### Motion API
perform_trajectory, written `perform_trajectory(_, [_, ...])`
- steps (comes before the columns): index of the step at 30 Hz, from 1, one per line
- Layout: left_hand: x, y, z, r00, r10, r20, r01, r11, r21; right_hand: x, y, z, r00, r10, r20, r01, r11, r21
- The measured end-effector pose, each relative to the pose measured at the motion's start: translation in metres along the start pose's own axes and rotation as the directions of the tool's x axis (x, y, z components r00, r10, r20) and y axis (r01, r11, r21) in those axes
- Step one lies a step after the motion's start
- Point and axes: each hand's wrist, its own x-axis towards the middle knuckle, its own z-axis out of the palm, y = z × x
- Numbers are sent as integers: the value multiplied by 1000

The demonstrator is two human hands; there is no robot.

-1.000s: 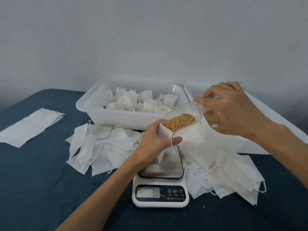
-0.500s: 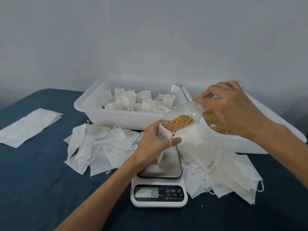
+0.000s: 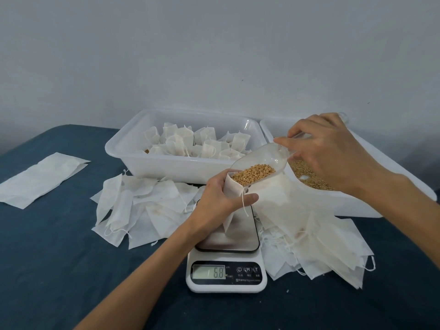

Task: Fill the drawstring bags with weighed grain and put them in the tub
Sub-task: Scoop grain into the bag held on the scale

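Left hand curls round a small white bag, thumb across the front, holding it upright over the steel plate of the scale; the bag's lower end reaches down to the plate, and its drawstring hangs loose beside the thumb. Right hand pinches the handle end of a clear scoop, fingers bent, with the scoop tilted down to the left so that its lip sits at the open mouth of the bag. Grain lies heaped in the lower end of the scoop, right at the bag's mouth. Scale display reads 6.8. Behind the scale, a white tub holds many filled bags standing close together. Just right of it, a second tub holds loose grain, partly hidden by the right hand. Flat empty bags lie in a loose heap on the dark blue cloth left of the scale, and a larger heap spreads to its right, touching the front of the grain tub. Well apart at far left lies a flat stack of white sheets. Pale wall fills the background
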Motion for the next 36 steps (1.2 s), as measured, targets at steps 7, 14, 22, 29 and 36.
perform_trajectory(7, [-1, 1, 0, 1000, 0, 8, 0, 1000, -4, 1, 1, 1, 1000, 6, 11, -6, 1000, -1])
perform_trajectory(14, [0, 1, 0, 1000, 18, 4, -18, 1000, 20, 1, 0, 0, 1000, -5, 0, 5, 1000, -2])
perform_trajectory(22, [1, -1, -3, 1000, 21, -11, -21, 1000, 18, 1, -2, -1, 1000, -10, 0, 10, 1000, -1])
perform_trajectory(29, [3, -3, -4, 1000, 16, -22, -16, 1000, 23, 2, -2, 0, 1000, -23, -7, 23, 1000, 0])
perform_trajectory(36, [3, -3, -3, 999, 44, -20, -43, 999, 31, 1, -2, 0, 1000, -27, -8, 27, 1000, -16])
